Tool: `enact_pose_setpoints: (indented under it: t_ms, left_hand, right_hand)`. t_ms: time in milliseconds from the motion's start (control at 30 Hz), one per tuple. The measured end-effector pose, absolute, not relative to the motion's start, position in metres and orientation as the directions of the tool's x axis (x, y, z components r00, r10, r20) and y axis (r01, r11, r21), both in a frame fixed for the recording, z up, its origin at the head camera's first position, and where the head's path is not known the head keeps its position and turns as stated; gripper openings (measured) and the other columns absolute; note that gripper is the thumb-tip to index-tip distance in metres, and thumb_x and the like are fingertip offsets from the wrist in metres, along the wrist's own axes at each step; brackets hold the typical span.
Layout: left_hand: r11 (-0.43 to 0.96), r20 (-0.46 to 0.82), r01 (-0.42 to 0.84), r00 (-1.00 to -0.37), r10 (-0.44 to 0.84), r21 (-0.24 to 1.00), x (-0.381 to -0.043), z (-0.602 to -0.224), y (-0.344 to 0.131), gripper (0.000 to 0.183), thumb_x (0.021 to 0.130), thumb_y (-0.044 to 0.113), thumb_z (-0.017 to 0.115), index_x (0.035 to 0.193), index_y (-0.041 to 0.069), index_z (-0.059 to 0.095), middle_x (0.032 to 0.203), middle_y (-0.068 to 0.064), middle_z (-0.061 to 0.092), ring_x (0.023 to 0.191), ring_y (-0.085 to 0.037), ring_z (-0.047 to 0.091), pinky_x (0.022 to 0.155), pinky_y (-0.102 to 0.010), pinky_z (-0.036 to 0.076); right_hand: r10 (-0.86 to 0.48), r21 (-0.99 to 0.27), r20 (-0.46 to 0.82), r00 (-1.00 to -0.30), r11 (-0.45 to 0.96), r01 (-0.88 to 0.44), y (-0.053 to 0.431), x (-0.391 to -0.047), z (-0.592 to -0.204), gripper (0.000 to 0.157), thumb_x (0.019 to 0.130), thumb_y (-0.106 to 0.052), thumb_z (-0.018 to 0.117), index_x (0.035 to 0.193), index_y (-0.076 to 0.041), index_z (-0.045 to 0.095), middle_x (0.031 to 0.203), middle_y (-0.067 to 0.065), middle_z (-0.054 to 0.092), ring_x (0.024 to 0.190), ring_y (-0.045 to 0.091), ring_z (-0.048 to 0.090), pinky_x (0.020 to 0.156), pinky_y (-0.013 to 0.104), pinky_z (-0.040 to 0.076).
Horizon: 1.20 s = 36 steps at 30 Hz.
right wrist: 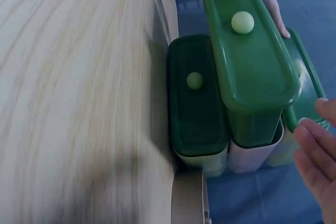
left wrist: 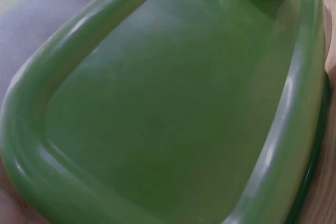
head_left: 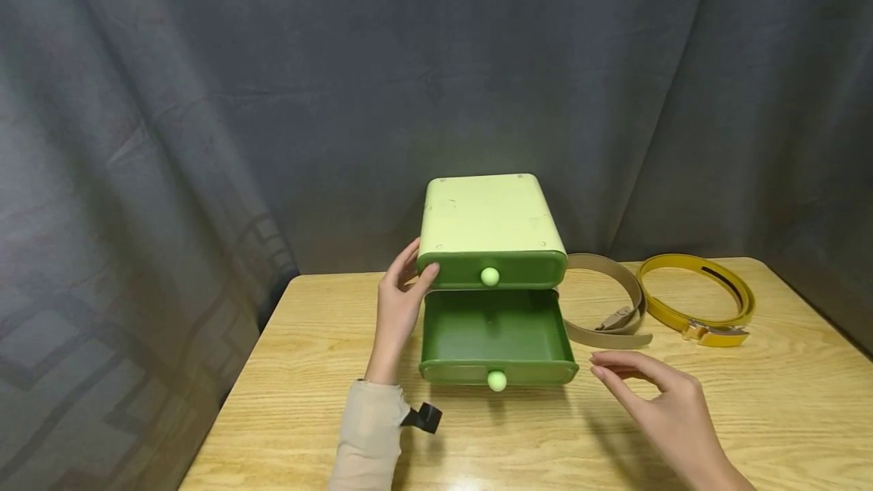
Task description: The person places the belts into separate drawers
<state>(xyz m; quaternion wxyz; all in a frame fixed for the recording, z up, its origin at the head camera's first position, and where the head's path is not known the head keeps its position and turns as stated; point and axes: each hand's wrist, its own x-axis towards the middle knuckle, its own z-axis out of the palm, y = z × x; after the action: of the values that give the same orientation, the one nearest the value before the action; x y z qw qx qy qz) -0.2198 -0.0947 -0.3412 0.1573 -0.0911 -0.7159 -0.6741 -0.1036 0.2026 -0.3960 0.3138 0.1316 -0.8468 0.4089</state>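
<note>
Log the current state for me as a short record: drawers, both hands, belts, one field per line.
Drawer unit: three tiers, on the wooden table
Top drawer: closed
Middle drawer: pulled out
Bottom drawer: closed, seen in the right wrist view
Left hand: grips the unit's upper left side, thumb at the top drawer's front
Right hand: holds nothing, near the middle drawer's front right corner
Tan belt: coiled right of the unit, partly hidden
Yellow belt: coiled farther right
</note>
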Motion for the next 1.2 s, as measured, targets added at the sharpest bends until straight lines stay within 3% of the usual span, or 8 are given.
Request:
enact_pose_setpoints:
  t_ms: [267,533,967,1167,1200]
  left_hand:
    - [0.091,0.341,0.334,-0.937,-0.080,0.938,-0.223,-0.345,-0.096,0.052,0.094,0.010,0.070,0.142,0.004,0.054,0.136,-0.016,0.058,0.115,-0.033,0.059,0.089,-0.039,0.050]
    - [0.075,0.353,0.347,-0.932,-0.084,0.935,-0.244,-0.371,-0.100,0.054,0.093,0.018,0.072,0.143,0.015,0.054,0.138,-0.009,0.058,0.115,-0.028,0.059,0.090,-0.041,0.051]
    - [0.067,0.385,0.380,-0.920,-0.075,0.922,-0.245,-0.372,-0.100,0.052,0.092,0.023,0.073,0.141,0.019,0.057,0.135,-0.005,0.060,0.112,-0.024,0.060,0.085,-0.034,0.054]
    - [0.064,0.385,0.381,-0.920,-0.071,0.923,-0.246,-0.374,-0.099,0.052,0.093,0.023,0.073,0.141,0.019,0.057,0.134,-0.006,0.060,0.112,-0.024,0.060,0.083,-0.033,0.055]
    - [0.066,0.384,0.380,-0.921,-0.072,0.923,-0.246,-0.374,-0.100,0.052,0.093,0.023,0.073,0.141,0.019,0.057,0.134,-0.006,0.060,0.112,-0.024,0.060,0.084,-0.033,0.055]
  right_hand:
    - [0.007,-0.595,0.660,-0.751,0.614,-0.518,0.215,-0.114,-0.400,0.038,0.073,0.015,0.080,0.101,-0.011,0.076,0.088,0.000,0.075,0.081,-0.003,0.065,0.075,0.009,0.048]
    - [-0.050,-0.547,0.690,-0.722,0.617,-0.566,0.228,-0.128,-0.406,0.039,0.071,0.016,0.080,0.102,-0.007,0.076,0.092,-0.003,0.075,0.084,-0.004,0.064,0.078,0.009,0.047]
    - [-0.091,-0.497,0.724,-0.684,0.619,-0.608,0.250,-0.157,-0.417,0.042,0.065,0.018,0.082,0.101,-0.003,0.076,0.097,0.002,0.074,0.097,-0.007,0.062,0.087,0.006,0.042]
    - [-0.084,-0.525,0.678,-0.730,0.639,-0.562,0.260,-0.169,-0.422,0.039,0.069,0.014,0.082,0.101,-0.008,0.076,0.098,0.005,0.074,0.096,-0.008,0.061,0.087,0.005,0.040]
    - [-0.079,-0.538,0.665,-0.743,0.638,-0.550,0.261,-0.170,-0.422,0.038,0.070,0.012,0.082,0.102,-0.008,0.076,0.097,0.005,0.074,0.095,-0.009,0.060,0.096,0.010,0.037]
